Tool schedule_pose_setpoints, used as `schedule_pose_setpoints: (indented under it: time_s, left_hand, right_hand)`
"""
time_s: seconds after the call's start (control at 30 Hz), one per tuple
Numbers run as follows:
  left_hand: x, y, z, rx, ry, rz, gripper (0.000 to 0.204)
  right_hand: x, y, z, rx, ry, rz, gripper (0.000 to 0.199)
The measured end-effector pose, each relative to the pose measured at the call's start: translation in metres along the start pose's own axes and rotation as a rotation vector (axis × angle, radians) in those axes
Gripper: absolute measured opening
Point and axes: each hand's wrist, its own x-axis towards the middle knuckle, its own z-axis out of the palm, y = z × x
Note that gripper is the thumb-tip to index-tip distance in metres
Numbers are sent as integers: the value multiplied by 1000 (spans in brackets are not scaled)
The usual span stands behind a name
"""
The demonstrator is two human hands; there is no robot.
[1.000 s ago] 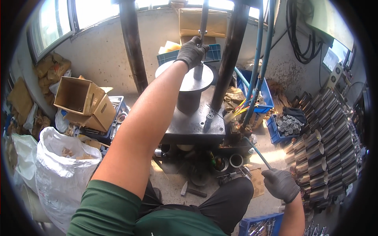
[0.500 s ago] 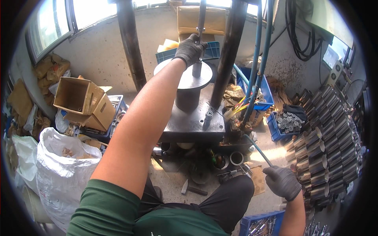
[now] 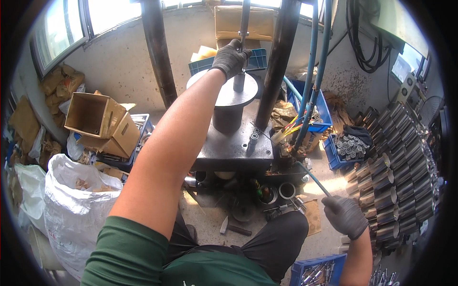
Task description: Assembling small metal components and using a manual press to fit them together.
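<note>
Nearby lie tubes point(image 3: 405, 157) and a hammer point(image 3: 238, 230), right hand point(image 3: 347, 217) fingers curled round a lever point(image 3: 313, 179), left hand point(image 3: 230, 60) round a rod point(image 3: 245, 20).

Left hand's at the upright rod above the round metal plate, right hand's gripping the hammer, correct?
Not the hammer: in the head view it lies on the floor, and the right hand grips the slim bluish lever. The left hand is indeed at the upright rod above the round metal plate.

Stained pale wall point(image 3: 119, 66), bright windows point(image 3: 114, 18), sunlit grey floor point(image 3: 330, 177)
</note>
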Motion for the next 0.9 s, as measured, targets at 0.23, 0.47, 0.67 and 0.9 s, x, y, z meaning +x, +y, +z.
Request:
schedule_pose_setpoints:
  time_s: [0.23, 0.47, 0.67, 0.9]
  left_hand:
    - [14, 14, -28, -14, -213, -52, 60]
    - [42, 28, -31, -70, 2, 104, 50]
    - [57, 26, -13, -418, -26, -7, 29]
    - [39, 26, -10, -452, 23, -67, 37]
  right_hand:
    - [93, 22, -46, 88, 862, -198, 15]
    - [174, 39, -75, 75, 936, -212, 15]
    - [208, 48, -94, -51, 858, -70, 21]
    - [211, 40, -100, -91, 748, 120, 52]
